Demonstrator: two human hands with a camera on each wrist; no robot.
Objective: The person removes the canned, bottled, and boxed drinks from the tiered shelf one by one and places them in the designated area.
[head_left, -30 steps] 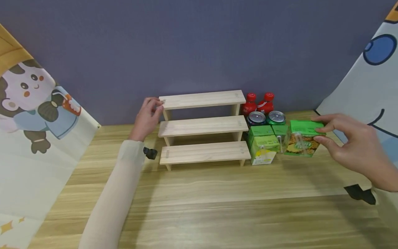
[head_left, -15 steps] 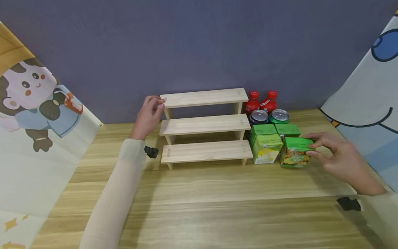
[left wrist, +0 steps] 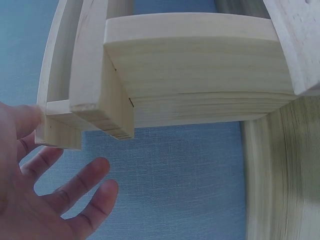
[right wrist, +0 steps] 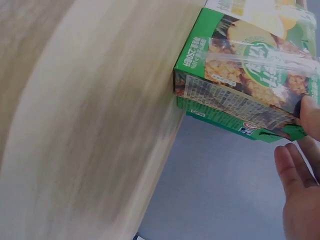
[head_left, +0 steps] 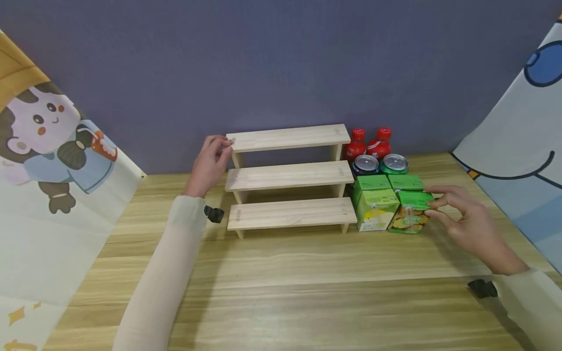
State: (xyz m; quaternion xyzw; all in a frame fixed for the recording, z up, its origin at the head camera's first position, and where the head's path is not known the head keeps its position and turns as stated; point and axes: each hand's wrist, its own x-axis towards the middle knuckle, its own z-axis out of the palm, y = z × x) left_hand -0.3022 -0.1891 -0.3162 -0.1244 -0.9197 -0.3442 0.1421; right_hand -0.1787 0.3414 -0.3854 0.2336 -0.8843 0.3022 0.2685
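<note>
A three-tier wooden step shelf (head_left: 291, 178) stands against the back wall. My left hand (head_left: 208, 165) is at the left end of its top board; thumb and forefinger pinch the board's end in the left wrist view, with the other fingers (left wrist: 82, 185) spread off it. On the right, my right hand (head_left: 465, 225) pinches the upper right corner of a green drink carton (head_left: 410, 222) with pictures of food on its front. This carton (right wrist: 250, 70) stands on the table, beside a yellow-green carton (head_left: 376, 209) and in front of another green carton (head_left: 406, 183).
Behind the cartons are a dark can (head_left: 366, 165) and a green can (head_left: 394, 164). Two red bottles (head_left: 379, 144) stand at the very back, by the wall. Printed panels (head_left: 527, 131) border the wooden table (head_left: 281, 302) at both sides.
My right hand has brought the green drink carton down and left, from the air onto the table, against the yellow-green carton. The left hand keeps its place on the shelf.
</note>
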